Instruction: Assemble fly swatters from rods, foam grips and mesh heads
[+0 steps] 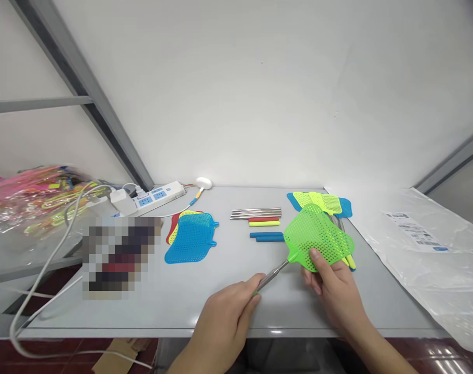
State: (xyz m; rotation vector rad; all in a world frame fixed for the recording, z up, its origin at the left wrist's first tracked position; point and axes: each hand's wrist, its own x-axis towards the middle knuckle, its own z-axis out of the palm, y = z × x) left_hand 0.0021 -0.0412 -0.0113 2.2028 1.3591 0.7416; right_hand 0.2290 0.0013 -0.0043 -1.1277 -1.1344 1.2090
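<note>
A bright green fly swatter [308,228] is held over the table between my two hands. My left hand [229,314] is closed around its handle, with a short length of metal shaft showing beyond the fingers. My right hand [337,291] pinches the lower part of the perforated head, thumb on top. Behind the right hand lie several blue and yellow fly swatters [327,201], their handles partly hidden. Silvery metal rods [255,213] lie mid-table beside a red tube [264,219], a yellow tube [264,224] and blue tubes [265,235].
Loose swatter heads, blue [191,241] over yellow and red, lie left of centre. A power strip [162,193] with cables and a white puck-shaped device [204,182] sit behind them. Plastic-bagged goods [34,202] are far left, near a blurred-out patch. White plastic packaging [407,249] covers the right.
</note>
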